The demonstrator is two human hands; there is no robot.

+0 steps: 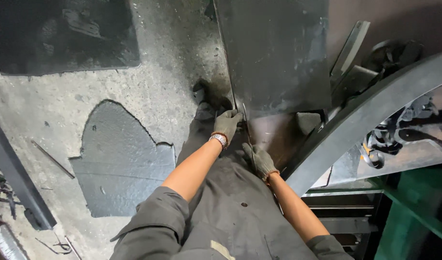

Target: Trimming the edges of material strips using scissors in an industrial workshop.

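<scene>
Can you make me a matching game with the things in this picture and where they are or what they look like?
Things:
1. left hand
2. right hand
3. curved metal beam
4. wristwatch

Descriptions:
A. arches across the right side
B. gloved, higher up, gripping the edge of the dark metal sheet
C. worn just behind the left glove
D. gloved, lower down on the same sheet edge

Pairs: 1-B, 2-D, 3-A, 4-C
</scene>
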